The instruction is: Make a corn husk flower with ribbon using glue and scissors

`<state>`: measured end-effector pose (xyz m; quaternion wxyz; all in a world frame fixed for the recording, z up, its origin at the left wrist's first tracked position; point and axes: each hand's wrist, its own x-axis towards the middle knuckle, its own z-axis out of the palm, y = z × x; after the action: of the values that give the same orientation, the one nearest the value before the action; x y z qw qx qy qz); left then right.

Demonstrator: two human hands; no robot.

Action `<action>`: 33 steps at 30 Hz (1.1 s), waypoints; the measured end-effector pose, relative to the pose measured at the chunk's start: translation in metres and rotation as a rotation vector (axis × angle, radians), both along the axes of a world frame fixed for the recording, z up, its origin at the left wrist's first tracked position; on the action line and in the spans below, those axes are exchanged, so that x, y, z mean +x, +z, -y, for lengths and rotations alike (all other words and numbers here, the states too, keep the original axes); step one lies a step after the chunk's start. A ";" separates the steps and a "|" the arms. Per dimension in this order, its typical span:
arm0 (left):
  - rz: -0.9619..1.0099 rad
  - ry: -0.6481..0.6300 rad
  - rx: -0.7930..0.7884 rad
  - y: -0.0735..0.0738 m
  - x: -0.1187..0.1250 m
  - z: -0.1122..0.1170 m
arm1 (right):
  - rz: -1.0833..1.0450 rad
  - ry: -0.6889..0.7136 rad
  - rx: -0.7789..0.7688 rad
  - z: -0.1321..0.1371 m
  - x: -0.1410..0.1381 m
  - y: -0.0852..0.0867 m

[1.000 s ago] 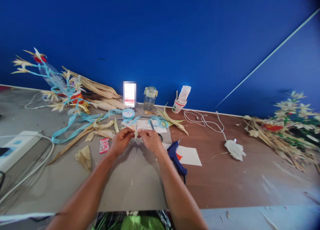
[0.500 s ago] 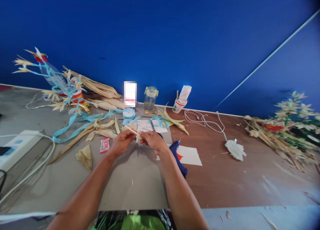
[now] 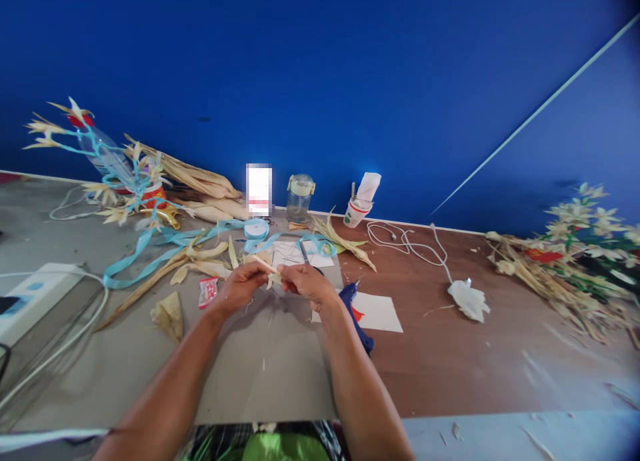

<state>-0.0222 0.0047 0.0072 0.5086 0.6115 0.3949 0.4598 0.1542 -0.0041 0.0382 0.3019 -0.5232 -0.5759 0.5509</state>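
Note:
My left hand (image 3: 239,287) and my right hand (image 3: 306,284) meet above the grey mat (image 3: 270,367), fingers pinched on a small pale husk piece (image 3: 273,277) between them. A thin pale stick (image 3: 263,263) runs up and left from my left fingers. A blue glue gun (image 3: 356,314) lies just right of my right wrist, on a white paper (image 3: 380,312). A small red packet (image 3: 208,291) lies left of my left hand.
Dried corn husks (image 3: 200,181), light blue ribbon (image 3: 150,247) and a ribbon roll (image 3: 257,229) lie behind my hands. A glass jar (image 3: 300,197), a paper cup (image 3: 356,211) and a white cable (image 3: 410,244) stand near the blue wall. Husk flowers (image 3: 575,261) lie right; a power strip (image 3: 30,294) left.
Both hands have stayed together on the husk piece, shifting slightly; my right hand moved a little down and right over the glue gun's tip. Nothing was picked up or let go.

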 end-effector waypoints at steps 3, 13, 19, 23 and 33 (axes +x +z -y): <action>-0.007 0.001 -0.010 0.000 -0.002 0.000 | -0.079 -0.035 -0.081 0.001 0.000 0.001; 0.007 -0.037 0.007 -0.002 -0.004 -0.002 | -0.194 -0.053 -0.138 0.003 -0.001 0.006; 0.152 -0.014 -0.047 0.000 -0.007 -0.002 | -0.336 -0.162 -0.149 0.000 0.005 0.008; 0.190 -0.035 -0.087 -0.001 -0.007 -0.001 | -0.427 -0.341 -0.013 -0.002 0.004 0.010; 0.101 -0.134 -0.079 -0.006 -0.007 -0.002 | -0.451 -0.243 0.083 0.003 -0.005 0.013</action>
<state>-0.0290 0.0062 0.0009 0.5813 0.5921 0.3446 0.4390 0.1496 -0.0075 0.0510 0.5081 -0.4396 -0.4489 0.5892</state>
